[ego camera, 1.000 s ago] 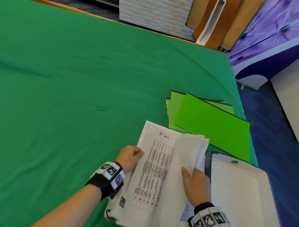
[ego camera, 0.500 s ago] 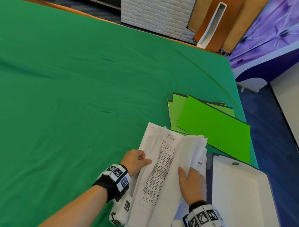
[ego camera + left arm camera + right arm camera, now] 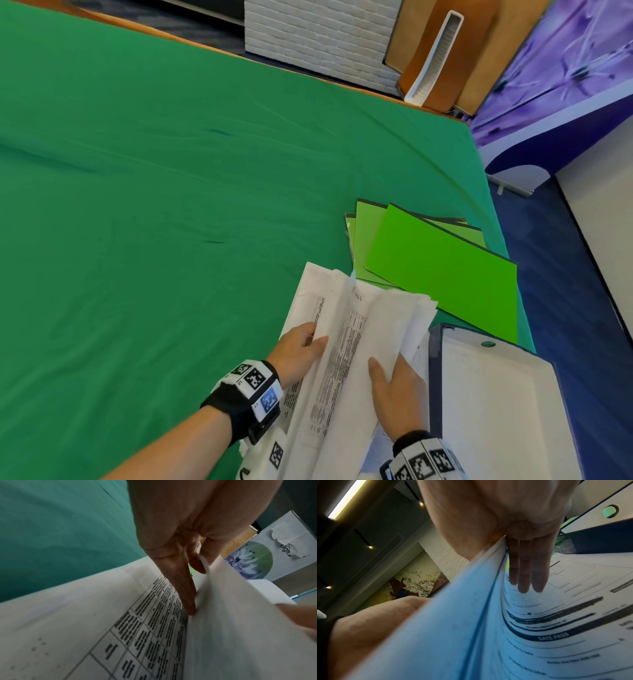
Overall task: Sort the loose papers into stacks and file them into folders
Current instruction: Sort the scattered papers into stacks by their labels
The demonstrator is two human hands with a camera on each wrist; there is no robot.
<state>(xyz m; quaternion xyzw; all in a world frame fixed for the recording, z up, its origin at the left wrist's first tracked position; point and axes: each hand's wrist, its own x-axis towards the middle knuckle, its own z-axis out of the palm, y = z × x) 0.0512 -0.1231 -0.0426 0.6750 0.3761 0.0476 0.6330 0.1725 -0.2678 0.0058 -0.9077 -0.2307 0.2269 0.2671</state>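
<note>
A pile of loose white papers (image 3: 308, 291) lies near the table's front right on the green cloth. My left hand (image 3: 315, 337) pinches the left edge of a printed table sheet (image 3: 342, 359) headed "IT LOGS" and lifts it off another table sheet (image 3: 137, 628); its fingers (image 3: 185, 588) lie under the raised sheet. My right hand (image 3: 383, 373) holds a raised bundle of sheets (image 3: 394, 315), thumb on top, fingers (image 3: 525, 574) beneath. Under that bundle lies a "GATE PASS" form (image 3: 553, 637). Bright green folders (image 3: 442, 270) lie overlapped just beyond the pile.
An open blue box file with a white inside (image 3: 496, 394) lies right of the papers at the table's front right corner. The table's right edge (image 3: 493, 212) runs past the folders. Green cloth (image 3: 154, 222) stretches to the left and far side.
My left hand has lifted the "IT LOGS" sheet and tipped it rightward, uncovering another printed table sheet. The right hand keeps its hold on the bundle.
</note>
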